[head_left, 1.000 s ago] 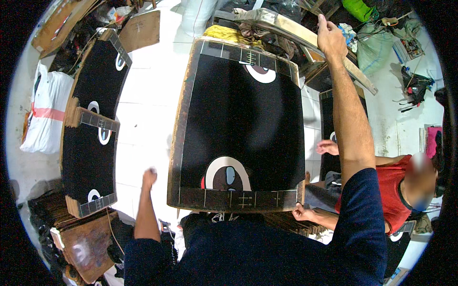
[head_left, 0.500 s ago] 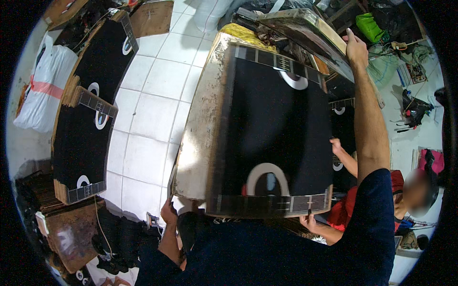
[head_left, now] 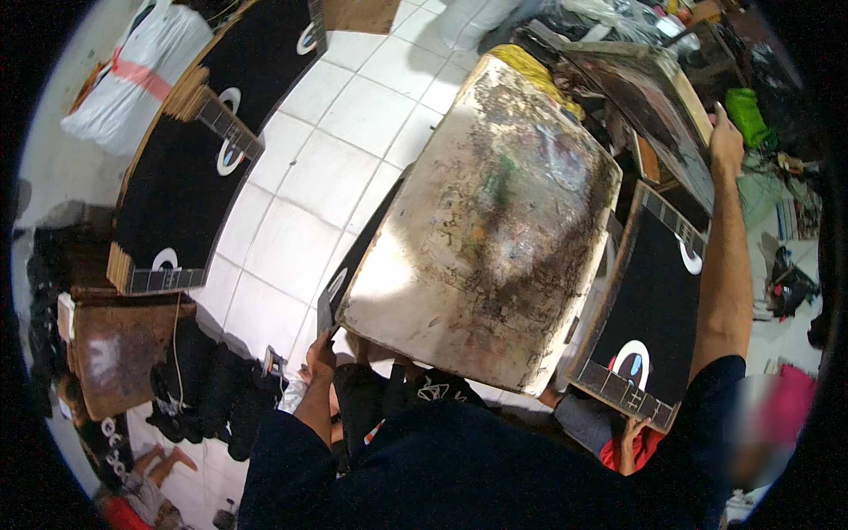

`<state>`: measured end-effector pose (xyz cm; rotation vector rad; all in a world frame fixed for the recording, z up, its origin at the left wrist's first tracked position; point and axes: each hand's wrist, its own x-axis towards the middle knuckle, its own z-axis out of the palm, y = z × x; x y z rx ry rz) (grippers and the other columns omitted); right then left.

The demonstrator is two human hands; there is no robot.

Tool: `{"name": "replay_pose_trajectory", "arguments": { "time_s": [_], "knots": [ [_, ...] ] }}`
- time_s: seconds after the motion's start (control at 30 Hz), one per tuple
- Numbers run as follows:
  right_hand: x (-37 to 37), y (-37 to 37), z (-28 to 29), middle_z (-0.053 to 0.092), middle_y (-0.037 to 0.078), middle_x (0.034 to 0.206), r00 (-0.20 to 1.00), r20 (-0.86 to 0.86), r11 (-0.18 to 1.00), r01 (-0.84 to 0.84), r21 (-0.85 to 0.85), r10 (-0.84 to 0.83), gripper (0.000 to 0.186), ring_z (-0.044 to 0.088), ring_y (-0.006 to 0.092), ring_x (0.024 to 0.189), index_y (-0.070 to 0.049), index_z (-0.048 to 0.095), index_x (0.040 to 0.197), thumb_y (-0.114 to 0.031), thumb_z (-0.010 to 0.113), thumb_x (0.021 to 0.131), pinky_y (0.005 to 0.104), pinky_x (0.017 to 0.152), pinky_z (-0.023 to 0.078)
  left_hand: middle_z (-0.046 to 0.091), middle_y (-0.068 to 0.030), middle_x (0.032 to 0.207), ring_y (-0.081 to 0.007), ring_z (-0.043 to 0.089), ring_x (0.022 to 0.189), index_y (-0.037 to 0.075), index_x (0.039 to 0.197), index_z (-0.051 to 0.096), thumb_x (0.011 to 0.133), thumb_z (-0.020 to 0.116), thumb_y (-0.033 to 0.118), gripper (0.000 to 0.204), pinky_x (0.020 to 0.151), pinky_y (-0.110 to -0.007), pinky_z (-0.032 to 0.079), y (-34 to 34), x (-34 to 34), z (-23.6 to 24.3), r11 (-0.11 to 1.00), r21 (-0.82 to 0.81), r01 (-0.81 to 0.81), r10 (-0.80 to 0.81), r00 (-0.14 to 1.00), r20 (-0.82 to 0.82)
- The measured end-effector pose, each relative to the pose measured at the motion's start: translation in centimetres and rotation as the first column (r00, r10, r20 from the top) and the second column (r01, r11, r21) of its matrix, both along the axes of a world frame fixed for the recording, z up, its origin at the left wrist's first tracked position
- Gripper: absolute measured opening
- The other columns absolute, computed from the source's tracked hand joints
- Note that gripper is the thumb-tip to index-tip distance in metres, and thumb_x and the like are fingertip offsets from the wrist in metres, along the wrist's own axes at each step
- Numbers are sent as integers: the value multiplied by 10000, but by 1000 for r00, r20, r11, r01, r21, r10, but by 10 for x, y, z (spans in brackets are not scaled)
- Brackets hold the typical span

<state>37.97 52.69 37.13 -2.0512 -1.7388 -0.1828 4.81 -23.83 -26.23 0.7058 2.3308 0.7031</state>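
My right hand (head_left: pixel 726 146), arm stretched out at the right, is closed around the edge of a tilted framed panel (head_left: pixel 632 106) with a pale rim. Low on the left, my left hand (head_left: pixel 320 358) grips the bottom corner of a dark panel (head_left: pixel 364 243). That panel stands beside a worn, paint-stained tabletop (head_left: pixel 477 212), which hides most of it. To the right of the tabletop, a co-worker's hand (head_left: pixel 632 433) holds a black panel (head_left: pixel 654 296) with white curved marks and a grey gridded strip along its ends.
Stacked black panels (head_left: pixel 168 194) with white rings line the left side. White floor tiles (head_left: pixel 300 177) run between them and the tabletop. A yellow cloth (head_left: pixel 530 71) lies at the far edge. A white bag (head_left: pixel 141 79) and a brown box (head_left: pixel 124 344) are at the left.
The black panel over the tabletop has moved right, off it, in the co-worker's hand, and the stained surface shows. The view has shifted. My hands keep their grips.
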Motion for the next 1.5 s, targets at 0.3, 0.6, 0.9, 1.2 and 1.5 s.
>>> {"name": "replay_pose_trajectory", "arguments": {
  "time_s": [0.3,0.6,0.9,1.2,1.5],
  "knots": [
    [-2,7,4,723,158,1246,1000,-8,1000,25,-7,-25,598,652,347,1164,-182,800,1142,-647,457,986,446,1031,443,715,-221,1011,-411,680,973,73,1189,730,992,647,412,401,818,-466,531,10,-23,41,984,105,146,-166,961,219],
    [18,23,-1,735,148,1206,999,-21,998,-43,51,44,588,664,321,1081,-107,788,1171,-585,481,1018,443,974,453,699,-158,963,-342,689,879,57,1210,715,974,688,237,298,719,-453,564,6,-14,41,982,-91,168,-183,965,-187],
    [57,65,1,750,128,1211,994,84,991,-84,106,75,659,668,289,1143,-97,779,1199,-638,455,1011,410,997,445,731,-164,1087,-382,703,910,55,1261,671,929,689,160,348,757,-450,593,5,-36,22,979,133,157,-99,927,-360],
    [36,34,-2,748,175,1153,997,-45,995,-57,76,61,595,669,337,1074,-100,798,1093,-587,464,1017,430,962,453,753,-161,976,-342,732,898,63,1029,754,842,684,52,200,783,-436,587,68,-80,98,950,277,140,-38,938,-345],
    [3,5,2,722,173,1238,999,20,1000,-29,10,29,616,655,363,1145,-169,778,1193,-655,473,970,454,1018,453,654,-169,774,-339,637,717,-19,864,700,840,749,35,77,634,-429,493,287,-141,266,677,701,222,131,902,-412]
  ]
}}
